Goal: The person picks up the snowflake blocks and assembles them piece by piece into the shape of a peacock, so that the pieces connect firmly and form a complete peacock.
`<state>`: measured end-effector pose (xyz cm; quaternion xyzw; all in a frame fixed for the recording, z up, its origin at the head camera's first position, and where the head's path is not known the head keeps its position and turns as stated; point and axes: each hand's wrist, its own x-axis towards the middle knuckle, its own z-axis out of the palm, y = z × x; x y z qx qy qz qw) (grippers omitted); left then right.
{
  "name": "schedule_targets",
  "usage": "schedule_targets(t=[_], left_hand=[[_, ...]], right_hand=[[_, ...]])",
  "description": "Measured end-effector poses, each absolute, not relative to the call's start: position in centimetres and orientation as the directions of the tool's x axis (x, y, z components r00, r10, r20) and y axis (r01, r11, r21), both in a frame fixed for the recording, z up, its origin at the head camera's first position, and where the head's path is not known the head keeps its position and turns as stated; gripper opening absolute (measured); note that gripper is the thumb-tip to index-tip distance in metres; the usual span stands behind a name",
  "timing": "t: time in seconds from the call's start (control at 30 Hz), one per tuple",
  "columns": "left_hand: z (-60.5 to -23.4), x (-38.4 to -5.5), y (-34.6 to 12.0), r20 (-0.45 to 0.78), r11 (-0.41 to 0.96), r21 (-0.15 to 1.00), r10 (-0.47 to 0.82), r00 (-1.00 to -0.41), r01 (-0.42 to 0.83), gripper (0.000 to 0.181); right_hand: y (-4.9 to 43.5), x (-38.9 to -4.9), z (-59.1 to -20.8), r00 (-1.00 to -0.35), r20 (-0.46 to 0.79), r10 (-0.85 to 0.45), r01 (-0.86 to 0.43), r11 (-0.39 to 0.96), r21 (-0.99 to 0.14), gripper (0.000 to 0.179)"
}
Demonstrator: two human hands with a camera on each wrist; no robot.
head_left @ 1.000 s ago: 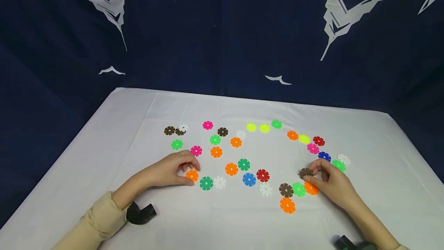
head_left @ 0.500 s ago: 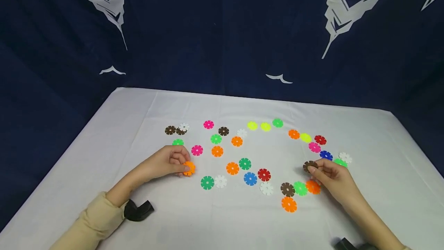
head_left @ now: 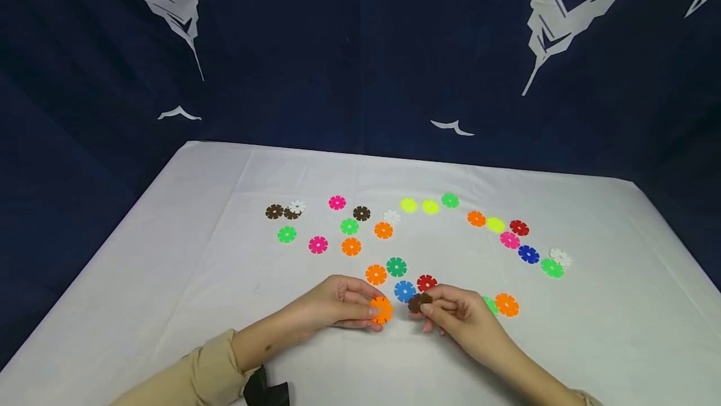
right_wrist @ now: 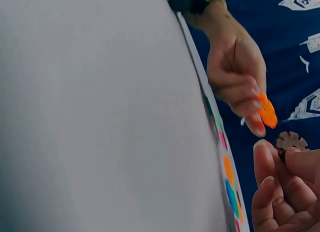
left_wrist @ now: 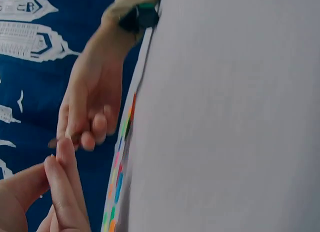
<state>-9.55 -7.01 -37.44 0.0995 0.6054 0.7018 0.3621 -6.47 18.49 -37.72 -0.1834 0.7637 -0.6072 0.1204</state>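
Between thumb and fingers, my left hand (head_left: 338,306) pinches an orange notched disc (head_left: 381,309), a flat snowflake-shaped connector piece. My right hand (head_left: 470,321) pinches a brown notched disc (head_left: 419,303) by its edge. The two discs face each other a short gap apart, above the near middle of the table. The right wrist view shows the orange disc (right_wrist: 268,111) tilted and the brown disc (right_wrist: 291,141) with its slots visible. In the left wrist view the brown disc (left_wrist: 53,143) is seen nearly edge-on. Some discs on the cloth are hidden behind the hands.
Loose notched discs in several colours lie flat on the white-covered table (head_left: 169,293). Just beyond the hands are a blue disc (head_left: 404,291), a red disc (head_left: 426,283) and an orange disc (head_left: 376,274). A dark blue patterned curtain (head_left: 360,68) hangs behind.
My left hand has picked the orange disc up off the cloth and carried it right. My right hand has brought the brown disc left, so both discs are now close together.
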Motion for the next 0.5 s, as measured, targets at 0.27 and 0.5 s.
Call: schedule_targets(t=[0.27, 0.5], left_hand=[[-37.9, -8.4, -6.2, -0.322, -0.067, 0.894, 0.590, -0.740, -0.443, 0.025], [-38.1, -7.6, -6.0, -0.362, -0.104, 0.864, 0.553, -0.750, -0.493, 0.025]], right_hand=[[16.8, -5.7, -39.0, -0.891, 0.163, -0.424, -0.239, 0.133, -0.962, 0.011], [16.5, -5.4, -39.6, -0.871, 0.281, -0.403, -0.395, 0.232, -0.889, 0.011]])
